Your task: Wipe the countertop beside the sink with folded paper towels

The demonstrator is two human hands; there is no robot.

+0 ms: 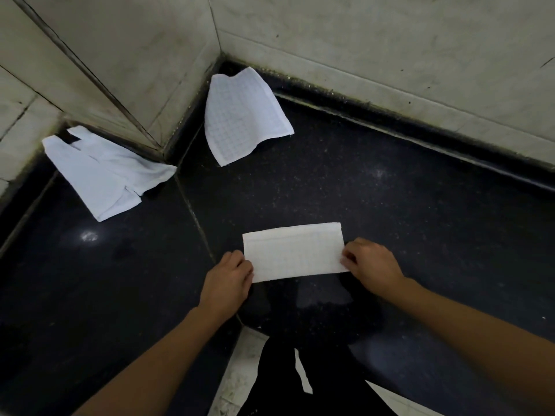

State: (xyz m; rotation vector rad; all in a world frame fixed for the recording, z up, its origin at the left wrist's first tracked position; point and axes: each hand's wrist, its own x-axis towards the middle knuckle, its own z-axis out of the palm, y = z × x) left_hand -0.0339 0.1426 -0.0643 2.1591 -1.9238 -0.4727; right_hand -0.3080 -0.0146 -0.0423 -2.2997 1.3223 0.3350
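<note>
The folded paper towel (295,252) lies flat as a neat white rectangle on the dark speckled countertop (405,205), close to its near edge. The left hand (229,276) has its fingers curled in, pinching the towel's left end, and the right hand (372,264) pinches the right end the same way, fingers bunched together. Further back, a loose checked towel (243,115) sits in the corner against the tiled wall (360,40), and a rumpled towel (105,172) lies well off to the left
</note>
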